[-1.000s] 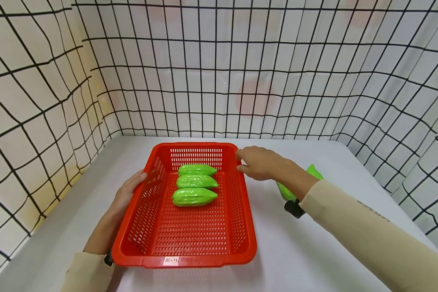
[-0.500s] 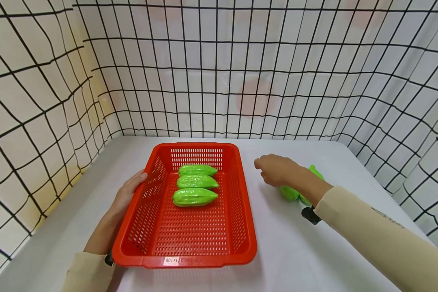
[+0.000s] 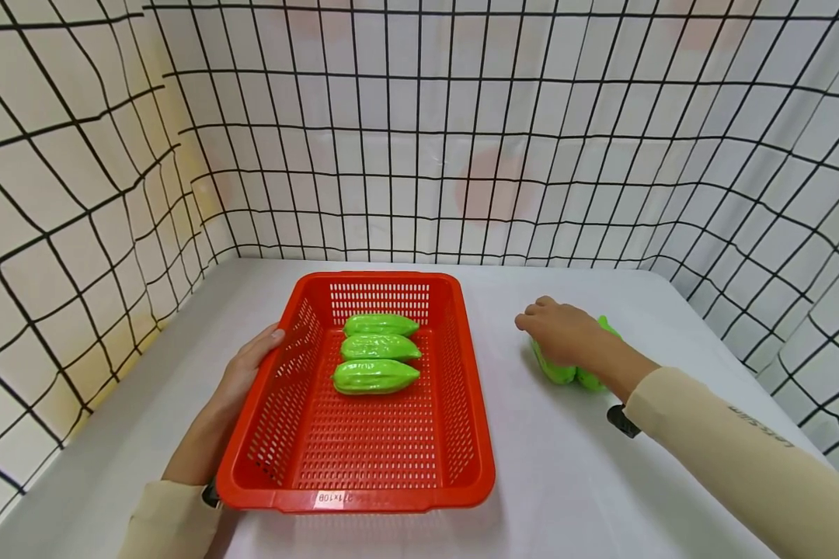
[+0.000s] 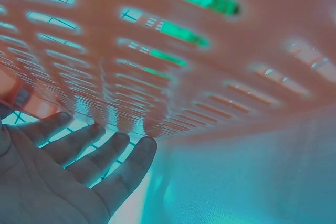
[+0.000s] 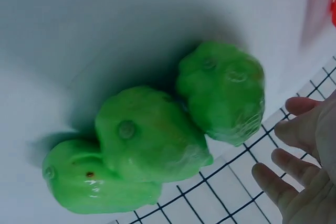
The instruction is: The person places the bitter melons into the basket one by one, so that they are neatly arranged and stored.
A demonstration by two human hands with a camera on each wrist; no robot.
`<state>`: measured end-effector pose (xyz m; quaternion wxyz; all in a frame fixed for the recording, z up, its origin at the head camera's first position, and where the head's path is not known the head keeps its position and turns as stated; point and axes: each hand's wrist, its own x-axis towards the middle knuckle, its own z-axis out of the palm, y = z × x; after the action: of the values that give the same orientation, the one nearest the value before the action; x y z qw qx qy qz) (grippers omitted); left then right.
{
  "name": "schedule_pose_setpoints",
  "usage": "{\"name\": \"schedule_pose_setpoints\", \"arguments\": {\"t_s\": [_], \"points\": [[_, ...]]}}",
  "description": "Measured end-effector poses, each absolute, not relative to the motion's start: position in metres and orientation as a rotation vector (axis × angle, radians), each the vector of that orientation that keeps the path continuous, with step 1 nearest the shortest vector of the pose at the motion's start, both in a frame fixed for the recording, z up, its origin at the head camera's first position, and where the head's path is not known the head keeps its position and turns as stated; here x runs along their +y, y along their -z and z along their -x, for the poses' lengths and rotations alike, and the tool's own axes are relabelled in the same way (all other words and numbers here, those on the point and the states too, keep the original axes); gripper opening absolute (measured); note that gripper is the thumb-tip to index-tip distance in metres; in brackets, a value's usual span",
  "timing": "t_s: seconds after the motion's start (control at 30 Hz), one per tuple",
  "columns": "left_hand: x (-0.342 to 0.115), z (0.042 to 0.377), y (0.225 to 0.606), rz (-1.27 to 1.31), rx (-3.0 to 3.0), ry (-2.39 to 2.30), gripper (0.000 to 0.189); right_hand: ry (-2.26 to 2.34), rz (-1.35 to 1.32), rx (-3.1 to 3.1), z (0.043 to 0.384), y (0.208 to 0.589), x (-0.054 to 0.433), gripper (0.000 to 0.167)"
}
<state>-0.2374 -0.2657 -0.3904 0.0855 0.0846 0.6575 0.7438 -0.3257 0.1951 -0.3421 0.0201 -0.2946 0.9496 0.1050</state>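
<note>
A red perforated plastic basket (image 3: 363, 458) holds three glossy green, ridged gourd-like fruits (image 3: 381, 347) in its far half, lying side by side. My left hand (image 3: 241, 373) rests at the basket's left side, its thumb at the rim; the left wrist view shows straight, spread fingers (image 4: 126, 166) against the slotted outer wall. To the basket's right, my right hand (image 3: 566, 334) hovers over more of the same fruits (image 3: 559, 373), partly hiding them. Three of these fruits (image 5: 142, 135) show in the right wrist view, in shiny wrap, with loosely bent fingers (image 5: 273, 182) just beside them, apart.
A white surface (image 3: 531, 481) lies under everything. Black grid netting (image 3: 433, 155) over white sheeting stands behind it and along both sides. The basket's right rim (image 3: 471, 373) lies between the two groups of fruits.
My right hand has moved right, from the basket's right rim to above the fruits beside it. My left hand, the basket and the fruits inside stay in place.
</note>
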Motion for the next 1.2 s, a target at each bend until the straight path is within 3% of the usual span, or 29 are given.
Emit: {"name": "schedule_pose_setpoints", "arguments": {"t_s": [0.53, 1.2], "points": [[-0.266, 0.237, 0.389, -0.246, 1.976, -2.201, 0.058, -0.340, 0.983, 2.915, 0.326, 0.351, 0.212, 0.044], [-0.266, 0.238, 0.391, -0.272, 1.986, -2.198, 0.056, -0.250, 0.973, 2.843, 0.325, 0.357, 0.214, 0.037]]}}
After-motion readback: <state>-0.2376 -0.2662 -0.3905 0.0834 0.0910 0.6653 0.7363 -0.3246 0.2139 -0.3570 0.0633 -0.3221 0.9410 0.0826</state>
